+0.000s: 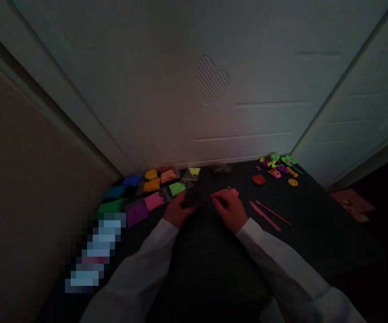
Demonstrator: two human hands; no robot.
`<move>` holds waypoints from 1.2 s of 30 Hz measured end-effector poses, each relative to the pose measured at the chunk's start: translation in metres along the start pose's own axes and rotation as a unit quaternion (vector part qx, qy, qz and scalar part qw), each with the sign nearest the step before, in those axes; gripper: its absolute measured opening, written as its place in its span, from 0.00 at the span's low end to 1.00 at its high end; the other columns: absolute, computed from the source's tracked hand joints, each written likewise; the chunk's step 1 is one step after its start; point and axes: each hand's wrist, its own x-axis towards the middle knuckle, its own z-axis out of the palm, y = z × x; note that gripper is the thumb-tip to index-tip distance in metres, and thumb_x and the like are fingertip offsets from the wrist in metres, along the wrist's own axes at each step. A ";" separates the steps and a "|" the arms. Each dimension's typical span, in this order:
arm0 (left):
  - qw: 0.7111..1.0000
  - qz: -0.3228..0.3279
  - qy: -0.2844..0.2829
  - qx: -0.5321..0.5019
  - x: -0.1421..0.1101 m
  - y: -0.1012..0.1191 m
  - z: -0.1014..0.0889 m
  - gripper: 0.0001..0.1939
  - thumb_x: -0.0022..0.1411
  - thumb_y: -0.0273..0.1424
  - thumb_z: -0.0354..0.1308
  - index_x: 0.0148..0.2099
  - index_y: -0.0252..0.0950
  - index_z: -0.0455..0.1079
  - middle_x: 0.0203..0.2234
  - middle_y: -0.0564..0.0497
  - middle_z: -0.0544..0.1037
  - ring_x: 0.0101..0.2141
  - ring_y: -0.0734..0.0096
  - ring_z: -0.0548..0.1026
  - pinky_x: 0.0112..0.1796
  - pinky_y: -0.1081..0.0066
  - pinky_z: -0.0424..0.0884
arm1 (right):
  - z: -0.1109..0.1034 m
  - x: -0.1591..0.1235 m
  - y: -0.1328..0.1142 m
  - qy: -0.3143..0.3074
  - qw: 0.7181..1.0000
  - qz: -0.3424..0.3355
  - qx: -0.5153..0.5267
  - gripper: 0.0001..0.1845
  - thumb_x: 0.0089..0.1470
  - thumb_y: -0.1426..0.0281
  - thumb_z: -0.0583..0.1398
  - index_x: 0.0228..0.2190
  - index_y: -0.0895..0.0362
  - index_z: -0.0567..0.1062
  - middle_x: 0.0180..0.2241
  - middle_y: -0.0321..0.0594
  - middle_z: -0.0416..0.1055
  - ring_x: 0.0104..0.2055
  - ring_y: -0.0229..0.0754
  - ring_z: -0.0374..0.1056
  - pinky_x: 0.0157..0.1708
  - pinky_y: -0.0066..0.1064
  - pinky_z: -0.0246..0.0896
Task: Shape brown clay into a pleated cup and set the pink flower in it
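Note:
My left hand [176, 211] is closed around a dark, rounded lump of what looks like modelling clay [192, 196], above the black table. Its edges blend into the dark tabletop. To the right, my right hand [230, 208] has its thumb and fingers curled together in a pinch. Whether something small sits between those fingertips is too dim to see. Just behind the right hand lies a small pink piece [234, 192], partly covered by it. A pink plastic knife [265, 216] and a thin pink modelling stick [273, 212] rest to its right.
Bags of coloured clay, among them purple [136, 214], pink [154, 201] and blue [132, 180], line the left of the table [210, 269]. A blurred-out bright object [96, 251] lies front left. A red clay disc [258, 180] and small clay figures [276, 172] sit back right, near the wall.

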 end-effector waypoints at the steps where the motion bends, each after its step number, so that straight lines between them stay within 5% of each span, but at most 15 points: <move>1: 1.000 0.008 -0.002 0.028 0.000 -0.004 0.001 0.16 0.39 0.34 0.67 0.35 0.36 0.75 0.36 0.47 0.78 0.43 0.55 0.72 0.50 0.54 0.63 | 0.002 0.000 0.004 -0.009 1.000 0.012 0.000 0.07 0.56 0.69 0.56 0.34 0.58 0.73 0.31 0.37 0.71 0.32 0.35 0.67 0.32 0.30 0.65; 8: 0.985 0.044 -0.029 0.164 0.001 -0.021 0.001 0.14 0.41 0.33 0.64 0.34 0.36 0.74 0.36 0.46 0.77 0.43 0.55 0.72 0.49 0.53 0.64 | 0.005 0.002 0.021 -0.041 0.995 0.090 0.003 0.13 0.58 0.65 0.55 0.41 0.59 0.70 0.41 0.41 0.70 0.38 0.37 0.69 0.37 0.35 0.67; 18: 0.968 0.070 -0.051 0.237 0.003 -0.024 0.002 0.14 0.43 0.35 0.63 0.34 0.36 0.74 0.34 0.46 0.77 0.42 0.56 0.72 0.47 0.56 0.66 | -0.003 0.006 0.026 -0.011 0.993 0.121 0.010 0.12 0.57 0.65 0.55 0.40 0.59 0.71 0.40 0.40 0.70 0.38 0.38 0.69 0.38 0.36 0.67; 31: 0.976 0.051 -0.042 0.208 0.004 -0.031 0.001 0.15 0.43 0.35 0.65 0.36 0.36 0.73 0.40 0.46 0.76 0.47 0.54 0.69 0.52 0.53 0.62 | -0.011 0.009 0.026 0.017 0.990 0.138 0.011 0.12 0.57 0.65 0.55 0.39 0.59 0.71 0.39 0.40 0.71 0.37 0.37 0.69 0.37 0.35 0.67; 36: 0.985 0.010 -0.068 0.156 0.005 -0.033 0.000 0.14 0.59 0.35 0.56 0.44 0.33 0.69 0.44 0.46 0.72 0.46 0.62 0.70 0.47 0.54 0.67 | -0.011 0.009 0.029 0.011 0.988 0.149 0.025 0.13 0.57 0.65 0.55 0.41 0.59 0.70 0.41 0.41 0.70 0.39 0.38 0.68 0.39 0.37 0.67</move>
